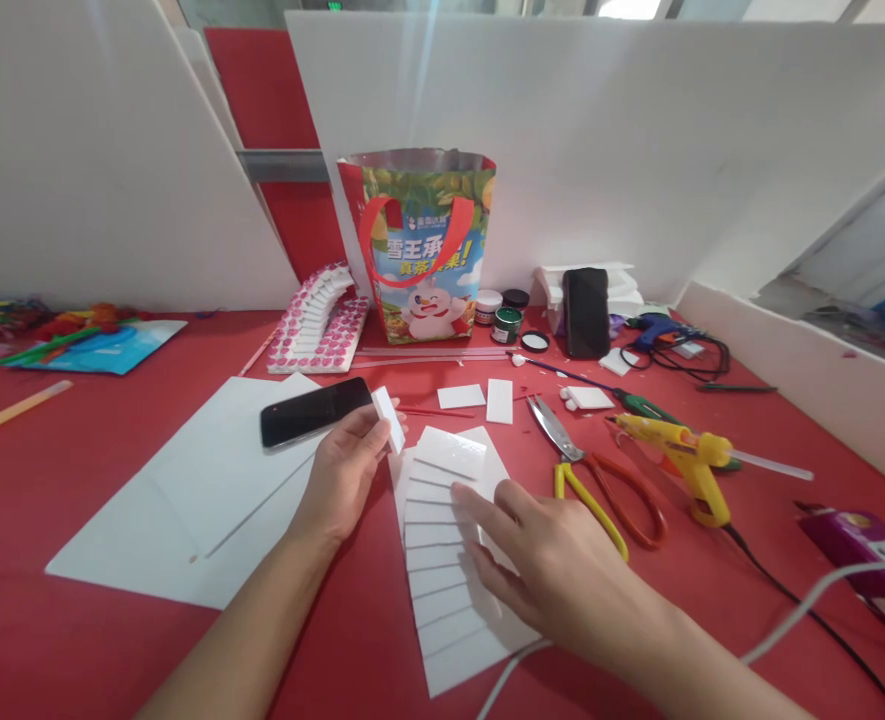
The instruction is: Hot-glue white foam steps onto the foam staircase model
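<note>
My left hand (348, 465) pinches a small white rectangular piece (389, 420), held upright just above the table. Over a curved row of overlapping white strips (442, 560) is my right hand (539, 540). Its fingers are apart and hold nothing; the index fingertip rests on or just over an upper strip. The strips lie on a white sheet that shows at their right side. Two loose white rectangles, one flat sideways (461, 397) and one lengthwise (500, 401), lie beyond the strips. A black phone (311, 412) lies behind my left hand on a large white board (157, 500).
Red-and-yellow-handled snips (588, 480) and a yellow glue gun (682, 455) lie to the right, near a purple power strip (866, 560) and cords. At the back stand a printed bag (423, 250), paint jars (506, 325), a pink-patterned piece (318, 320) and another phone (586, 312).
</note>
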Available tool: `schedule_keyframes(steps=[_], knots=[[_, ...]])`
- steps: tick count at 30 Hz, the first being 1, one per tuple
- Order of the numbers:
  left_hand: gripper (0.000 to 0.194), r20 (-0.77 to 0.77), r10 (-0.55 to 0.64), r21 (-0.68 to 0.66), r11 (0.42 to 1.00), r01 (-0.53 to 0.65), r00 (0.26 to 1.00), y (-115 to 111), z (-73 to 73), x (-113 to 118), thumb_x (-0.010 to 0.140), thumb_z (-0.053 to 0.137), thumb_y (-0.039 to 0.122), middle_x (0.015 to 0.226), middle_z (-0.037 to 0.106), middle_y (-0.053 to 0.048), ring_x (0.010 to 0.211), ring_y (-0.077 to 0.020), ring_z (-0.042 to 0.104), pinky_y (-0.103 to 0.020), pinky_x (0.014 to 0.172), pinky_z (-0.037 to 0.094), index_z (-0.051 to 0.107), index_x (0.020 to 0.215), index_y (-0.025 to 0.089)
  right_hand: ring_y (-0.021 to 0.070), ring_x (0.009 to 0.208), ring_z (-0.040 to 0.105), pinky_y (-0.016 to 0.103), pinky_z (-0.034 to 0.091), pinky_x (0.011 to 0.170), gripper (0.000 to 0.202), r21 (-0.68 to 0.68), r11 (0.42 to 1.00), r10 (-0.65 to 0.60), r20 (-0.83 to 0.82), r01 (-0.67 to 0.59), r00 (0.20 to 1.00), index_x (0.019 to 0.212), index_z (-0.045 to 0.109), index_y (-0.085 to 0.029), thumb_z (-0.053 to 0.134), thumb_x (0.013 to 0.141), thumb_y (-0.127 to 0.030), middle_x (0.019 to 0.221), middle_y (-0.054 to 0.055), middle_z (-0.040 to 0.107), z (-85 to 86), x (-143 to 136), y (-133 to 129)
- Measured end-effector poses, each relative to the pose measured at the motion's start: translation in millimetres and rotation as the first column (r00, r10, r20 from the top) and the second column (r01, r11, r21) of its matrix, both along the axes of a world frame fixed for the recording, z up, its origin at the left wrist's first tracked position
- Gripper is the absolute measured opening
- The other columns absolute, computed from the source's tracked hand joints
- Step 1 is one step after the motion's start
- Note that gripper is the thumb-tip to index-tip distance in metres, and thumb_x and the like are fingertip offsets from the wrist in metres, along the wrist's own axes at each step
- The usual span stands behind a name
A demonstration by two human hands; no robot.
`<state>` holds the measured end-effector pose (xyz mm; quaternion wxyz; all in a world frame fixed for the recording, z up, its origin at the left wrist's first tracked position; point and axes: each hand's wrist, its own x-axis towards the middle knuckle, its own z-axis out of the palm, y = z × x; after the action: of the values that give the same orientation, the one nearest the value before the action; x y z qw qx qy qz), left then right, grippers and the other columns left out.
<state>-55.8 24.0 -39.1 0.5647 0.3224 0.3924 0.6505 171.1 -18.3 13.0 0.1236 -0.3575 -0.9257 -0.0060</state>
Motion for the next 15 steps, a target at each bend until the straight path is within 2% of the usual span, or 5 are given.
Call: schedule_keyframes(steps=[7, 11, 13, 15], knots=[[0.023, 0.009, 0.006, -0.004, 1.000, -0.006, 1.000, 0.1, -2.9, -0.7, 0.079, 0.082, 0.032, 0.090, 0.074, -0.003, 0.079, -0.0146, 0.064, -0.029, 0.079, 0.047, 0.077, 0.098, 0.020, 0.0160, 0.054, 0.059, 0.030, 0.034, 0.048, 0.039, 0.036, 0.999, -0.017, -0.041, 0.019, 0.999, 0.133, 0.059, -0.013, 0.049, 0.099, -0.029, 0.085, 0.005, 0.065, -0.6, 2.6, 3.8], [0.024, 0.002, -0.009, -0.001, 1.000, 0.009, 1.000, 0.2, -4.0, -1.9, 0.080, 0.082, 0.032, 0.091, 0.074, -0.003, 0.080, -0.0145, 0.064, -0.029, 0.080, 0.048, 0.077, 0.099, 0.020, 0.0154, 0.055, 0.061, 0.029, 0.034, 0.049, 0.037, 0.063, 0.997, -0.050, -0.062, 0.054, 0.997, 0.129, 0.062, -0.013, 0.048, 0.102, -0.033, 0.082, 0.005, 0.067, 6.6, 4.5, 7.9], [0.024, 0.001, -0.005, -0.004, 1.000, 0.005, 1.000, 0.0, -3.0, -2.2, 0.080, 0.082, 0.032, 0.091, 0.074, -0.004, 0.081, -0.0147, 0.063, -0.029, 0.081, 0.047, 0.078, 0.100, 0.019, 0.0144, 0.055, 0.061, 0.028, 0.034, 0.050, 0.032, 0.086, 0.993, -0.073, -0.130, 0.085, 0.989, 0.113, 0.068, -0.014, 0.043, 0.104, -0.032, 0.077, 0.005, 0.066, 11.6, 12.2, 7.9], [0.025, 0.001, 0.007, -0.008, 1.000, -0.007, 1.000, -0.3, -1.0, -2.3, 0.079, 0.082, 0.033, 0.091, 0.074, -0.004, 0.081, -0.0150, 0.063, -0.029, 0.080, 0.047, 0.078, 0.099, 0.019, 0.0138, 0.051, 0.059, 0.028, 0.033, 0.049, 0.037, 0.092, 0.978, -0.169, -0.162, 0.186, 0.972, 0.085, 0.067, -0.017, 0.040, 0.104, -0.032, 0.068, 0.003, 0.063, 14.7, 28.6, 4.8]])
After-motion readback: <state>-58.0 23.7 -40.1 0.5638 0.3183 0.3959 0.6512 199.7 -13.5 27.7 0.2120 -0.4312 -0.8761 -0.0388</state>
